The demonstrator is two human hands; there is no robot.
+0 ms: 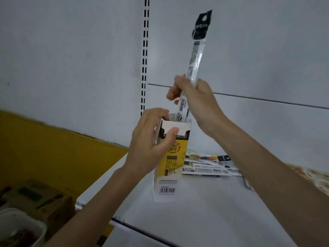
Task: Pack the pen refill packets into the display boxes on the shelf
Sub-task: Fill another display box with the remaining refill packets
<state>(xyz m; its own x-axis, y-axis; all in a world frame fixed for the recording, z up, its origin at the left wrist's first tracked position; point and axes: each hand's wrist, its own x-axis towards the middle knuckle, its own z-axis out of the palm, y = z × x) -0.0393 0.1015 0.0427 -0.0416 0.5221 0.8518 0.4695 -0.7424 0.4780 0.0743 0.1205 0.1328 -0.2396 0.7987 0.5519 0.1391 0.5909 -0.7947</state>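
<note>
A tall yellow and white display box (171, 168) stands upright on the white shelf (204, 211). My left hand (151, 141) grips its open top, thumb on the front flap. My right hand (194, 98) holds a long clear pen refill packet (195, 57) with a black header, upright, its lower end just inside the box opening. Several more refill packets (211, 166) lie flat on the shelf behind and to the right of the box.
The white back panel has a slotted upright rail (145, 56). A patterned item (313, 177) lies at the shelf's right end. Cardboard boxes (41, 196) and a white tray (19, 227) sit low at left, beside a yellow wall (53, 150).
</note>
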